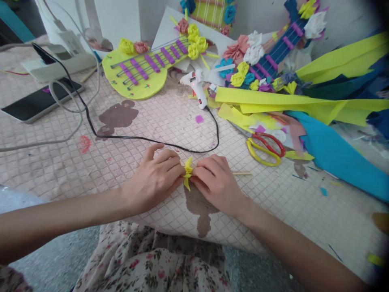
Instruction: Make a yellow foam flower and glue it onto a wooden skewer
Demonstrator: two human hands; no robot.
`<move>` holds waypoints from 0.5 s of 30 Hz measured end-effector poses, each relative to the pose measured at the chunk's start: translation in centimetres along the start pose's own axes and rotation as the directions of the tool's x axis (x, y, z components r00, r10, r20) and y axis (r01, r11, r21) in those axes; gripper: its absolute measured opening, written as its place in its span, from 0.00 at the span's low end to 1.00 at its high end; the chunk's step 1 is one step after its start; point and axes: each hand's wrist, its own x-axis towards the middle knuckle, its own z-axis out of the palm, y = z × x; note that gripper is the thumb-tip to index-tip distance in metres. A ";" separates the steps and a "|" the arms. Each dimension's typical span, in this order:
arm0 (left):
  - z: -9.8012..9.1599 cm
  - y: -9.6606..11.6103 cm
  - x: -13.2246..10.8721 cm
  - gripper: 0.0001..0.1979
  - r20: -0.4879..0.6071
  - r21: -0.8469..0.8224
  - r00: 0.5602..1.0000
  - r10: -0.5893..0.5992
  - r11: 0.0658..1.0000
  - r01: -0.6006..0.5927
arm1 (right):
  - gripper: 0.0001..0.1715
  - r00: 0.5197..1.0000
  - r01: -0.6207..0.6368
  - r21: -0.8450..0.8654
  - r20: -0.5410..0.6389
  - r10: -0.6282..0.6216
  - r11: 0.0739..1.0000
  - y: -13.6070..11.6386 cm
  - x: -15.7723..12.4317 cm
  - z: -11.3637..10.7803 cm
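Observation:
Between my two hands, low over the cloth-covered table, is a small yellow paper flower (188, 173) with pointed petals. My left hand (161, 172) pinches its left side, thumb and fingers together. On the other side, the fingers of my right hand (215, 178) close on the flower's base. A thin wooden stick (242, 174) pokes out to the right from behind my right hand; whether it joins the flower is hidden. Beyond the hands, a white glue gun (197, 90) lies on its side with its black cord curving around.
Scissors (267, 150) with red and yellow handles lie to the right, near yellow crepe paper strips (291, 101) and a blue strip (334, 150). Decorated paper guitars, one yellow (136, 83), stand at the back. A phone (39, 101) and power strip (60, 61) occupy the left.

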 end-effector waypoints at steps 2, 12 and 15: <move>-0.1 0.0 0.1 0.09 0.004 0.000 1.000 0.003 1.000 -0.003 | 0.09 1.000 -0.001 -0.018 0.028 0.002 1.000 0.0 0.1 0.0; -0.1 -0.1 0.4 0.11 0.011 0.045 1.000 0.023 0.999 -0.023 | 0.11 0.998 0.000 -0.069 0.069 0.005 0.998 -0.1 0.3 0.4; -0.1 -0.2 0.6 0.12 0.034 0.048 0.998 0.054 0.997 -0.055 | 0.10 0.996 0.031 -0.081 0.085 -0.024 0.996 -0.1 0.3 0.4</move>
